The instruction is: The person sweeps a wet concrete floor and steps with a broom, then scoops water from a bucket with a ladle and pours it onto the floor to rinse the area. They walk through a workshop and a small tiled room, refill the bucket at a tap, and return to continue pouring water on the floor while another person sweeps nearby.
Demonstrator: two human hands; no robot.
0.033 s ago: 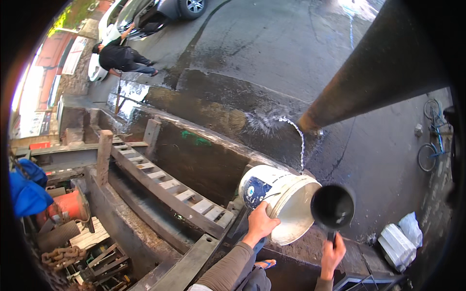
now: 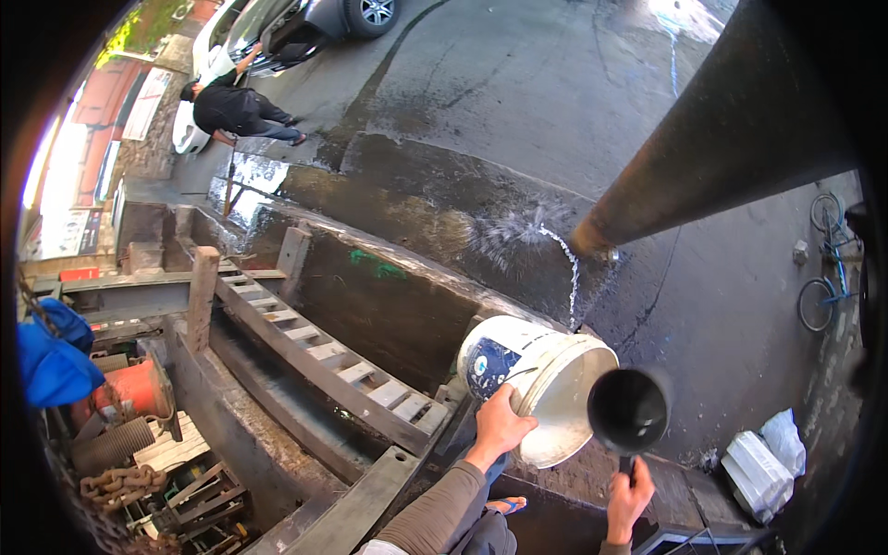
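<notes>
A white plastic bucket [image 2: 486,347] with a dark blue patch lies tilted far over on its side, its open mouth facing right. My left hand [image 2: 501,427] is closed on its near side by the rim. A thin stream of water [image 2: 571,277] runs from beside the bucket's far rim and splashes on the wet pavement [image 2: 518,190]. In my right hand [image 2: 631,495] is the handle of a black dipper [image 2: 629,407], held just right of the bucket's mouth. The dipper's round bowl faces up.
A thick dark post [image 2: 684,139] rises at right. Left are a metal ladder [image 2: 324,350], beams and a rusty chain [image 2: 120,486]. A person in black [image 2: 231,111] stands by a car [image 2: 305,37]. White bags [image 2: 758,472] and a bicycle [image 2: 832,268] are at right.
The dipper has moved slightly toward me and a little left, closer to the bucket's mouth. The bucket and my left hand stay nearly where they were, and the water stream still falls.
</notes>
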